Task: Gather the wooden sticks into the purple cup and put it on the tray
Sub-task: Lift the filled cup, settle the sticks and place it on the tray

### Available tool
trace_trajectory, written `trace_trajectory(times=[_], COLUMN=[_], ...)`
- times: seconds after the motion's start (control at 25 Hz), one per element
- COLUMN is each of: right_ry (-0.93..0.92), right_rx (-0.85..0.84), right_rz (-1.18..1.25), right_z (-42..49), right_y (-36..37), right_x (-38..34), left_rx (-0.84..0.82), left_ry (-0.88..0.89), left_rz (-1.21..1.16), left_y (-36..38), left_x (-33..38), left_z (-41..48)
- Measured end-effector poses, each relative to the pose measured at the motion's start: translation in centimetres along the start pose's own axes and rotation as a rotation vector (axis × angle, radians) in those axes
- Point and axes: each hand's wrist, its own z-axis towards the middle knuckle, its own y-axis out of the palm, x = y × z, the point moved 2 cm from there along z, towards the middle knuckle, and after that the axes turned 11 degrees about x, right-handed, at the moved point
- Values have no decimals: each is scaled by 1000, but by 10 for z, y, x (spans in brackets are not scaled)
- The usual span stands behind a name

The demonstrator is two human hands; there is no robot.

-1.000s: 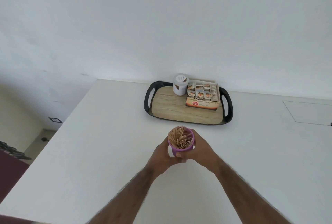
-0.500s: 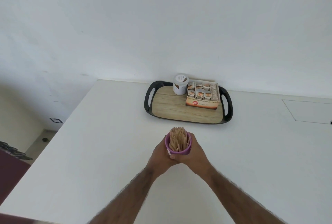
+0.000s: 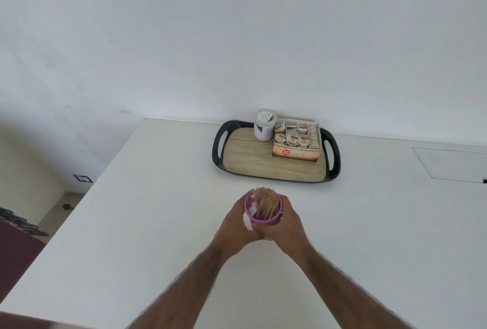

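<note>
Both of your hands form one grip around the purple cup: your left hand wraps its left side and your right hand wraps its right, with the fingers meeting below the rim on the side nearest you. You hold the cup above the white surface, about midway across it and short of the tray. Its mouth faces up towards the camera, and the wooden sticks stand bunched inside, their pale ends reaching past the rim on the far side. They are blurred, so single sticks cannot be told apart. A small white patch shows on the cup's left wall by your left hand; it may be a label, but the view is too soft to be sure.

Beyond the cup, well apart from it, the tray lies flat on the surface close to the wall. It has a black rim with a handle slot at each end and a wood-grain floor. On its far side a white jar stands upright at the left, and just beside it on the right sits an open box of sachets. The near half of the tray floor is bare wood grain. At the far right, a thin rectangular outline is set into the surface.
</note>
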Motion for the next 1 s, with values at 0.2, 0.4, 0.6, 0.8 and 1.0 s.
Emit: trace_trajectory(times=[0.2, 0.4, 0.6, 0.8, 1.0], right_ry=[1, -10, -34, -26, 0], right_rx=[-107, -9, -8, -146, -172], right_rz=[55, 63, 64, 78, 86], right_z=[-7, 1, -2, -6, -6], right_y=[6, -4, -5, -1, -3], right_x=[-3, -10, -10, -4, -2], left_rx=[59, 41, 43, 73, 43], left_ry=[29, 12, 19, -17, -17], left_rz=[-57, -54, -47, -114, -136], left_y=[1, 0, 1, -2, -3], left_x=[1, 6, 9, 9, 12], left_z=[-2, -3, -5, -9, -10])
